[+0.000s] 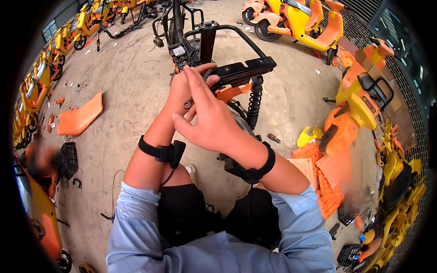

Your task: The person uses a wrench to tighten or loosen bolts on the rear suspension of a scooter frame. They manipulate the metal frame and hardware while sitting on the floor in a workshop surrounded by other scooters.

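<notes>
My left hand [180, 94] is closed around a dark metal wrench [187, 104], whose ring end sticks out below the hand. The wrench's other end shows between my left thumb and fingers, partly hidden. Across the left hand lies my right hand [210, 122], its index finger stretched out and its thumb apart. Just beyond both hands stands a stripped black scooter frame [243, 70] with a rear rack bar. A black coil shock absorber [255, 102] hangs at its right. Cables and a small white-labelled part [178, 51] sit in the frame past my fingers.
A red-handled screwdriver [274, 138] lies on the concrete floor, right of the frame. Orange panels [330, 182] and a yellow part [309, 135] are piled beyond it. An orange panel [82, 116] lies at left. Yellow-orange scooters [305, 20] stand along both sides.
</notes>
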Available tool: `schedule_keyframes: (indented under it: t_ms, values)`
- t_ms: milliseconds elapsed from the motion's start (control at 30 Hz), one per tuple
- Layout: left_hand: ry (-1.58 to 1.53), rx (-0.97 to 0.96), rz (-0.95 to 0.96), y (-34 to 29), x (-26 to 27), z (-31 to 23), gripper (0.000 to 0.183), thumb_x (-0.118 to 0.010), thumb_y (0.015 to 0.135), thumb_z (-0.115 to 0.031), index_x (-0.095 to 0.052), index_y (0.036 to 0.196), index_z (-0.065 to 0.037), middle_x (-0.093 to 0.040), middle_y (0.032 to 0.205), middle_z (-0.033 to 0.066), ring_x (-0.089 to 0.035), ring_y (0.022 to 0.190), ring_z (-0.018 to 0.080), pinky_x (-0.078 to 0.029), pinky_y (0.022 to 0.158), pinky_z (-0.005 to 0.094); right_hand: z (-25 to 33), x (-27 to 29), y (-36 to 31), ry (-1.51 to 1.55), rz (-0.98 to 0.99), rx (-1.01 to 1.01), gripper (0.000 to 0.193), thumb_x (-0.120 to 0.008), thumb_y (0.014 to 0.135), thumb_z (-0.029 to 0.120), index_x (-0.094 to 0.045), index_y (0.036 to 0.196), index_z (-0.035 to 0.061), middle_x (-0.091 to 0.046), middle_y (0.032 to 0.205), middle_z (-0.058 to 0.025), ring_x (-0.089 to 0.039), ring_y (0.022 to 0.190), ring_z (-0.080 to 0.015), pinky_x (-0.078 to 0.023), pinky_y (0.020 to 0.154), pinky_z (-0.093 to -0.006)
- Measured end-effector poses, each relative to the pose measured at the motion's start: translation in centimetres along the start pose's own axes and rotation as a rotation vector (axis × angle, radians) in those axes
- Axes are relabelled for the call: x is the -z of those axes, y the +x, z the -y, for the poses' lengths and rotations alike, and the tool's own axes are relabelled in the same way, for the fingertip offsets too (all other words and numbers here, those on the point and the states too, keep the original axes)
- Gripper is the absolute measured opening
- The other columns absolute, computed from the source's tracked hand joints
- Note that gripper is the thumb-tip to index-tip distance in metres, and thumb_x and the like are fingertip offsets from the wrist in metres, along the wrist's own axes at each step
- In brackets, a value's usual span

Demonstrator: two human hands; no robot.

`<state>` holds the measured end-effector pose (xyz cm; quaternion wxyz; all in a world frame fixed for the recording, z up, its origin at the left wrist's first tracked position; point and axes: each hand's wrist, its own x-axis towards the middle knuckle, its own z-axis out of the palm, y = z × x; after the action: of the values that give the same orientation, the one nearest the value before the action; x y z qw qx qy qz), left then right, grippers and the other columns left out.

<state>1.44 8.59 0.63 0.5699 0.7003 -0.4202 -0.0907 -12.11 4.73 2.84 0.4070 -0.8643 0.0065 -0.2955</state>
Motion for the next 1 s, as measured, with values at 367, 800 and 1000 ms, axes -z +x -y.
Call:
schedule_keyframes:
  t_ms: [367,800,1000]
  values:
    - [-0.444,0.102,-0.084,1.9,-0.3,2.6,0.039,-0.072,0.096,-0.037,-0.075,0.109,0.000,-0.073,0.097,0.0020,-0.062,0.085,0.0082,-0.051,0.078,0.0254,-6.7,3.7,3.3,-0.436,-0.318,0.151,0.033,-0.064,0.092,0.021,-0.067,0.119,0.0014,-0.071,0.115,-0.0133,-0.060,0.117,-0.0314,-0.039,0.102,-0.0437]
    - [-0.257,0.026,-0.202,2.1,-1.5,1.9,0.036,-0.075,0.095,-0.028,-0.071,0.112,0.004,-0.057,0.076,-0.0058,-0.049,0.067,0.0027,-0.040,0.057,0.0207,-7.1,2.8,2.5,-0.771,-0.325,0.312,0.041,-0.066,0.089,0.021,-0.067,0.120,-0.0047,-0.070,0.121,-0.0172,-0.062,0.116,-0.0311,-0.044,0.098,-0.0441]
    - [-0.305,0.072,-0.177,1.9,-2.1,1.9,0.048,-0.076,0.092,-0.032,-0.069,0.122,0.005,-0.059,0.076,-0.0023,-0.053,0.070,0.0048,-0.046,0.061,0.0230,-7.4,2.6,2.0,-0.715,-0.359,0.253,0.041,-0.066,0.088,0.022,-0.069,0.122,0.0002,-0.068,0.127,-0.0142,-0.058,0.122,-0.0299,-0.035,0.104,-0.0442]
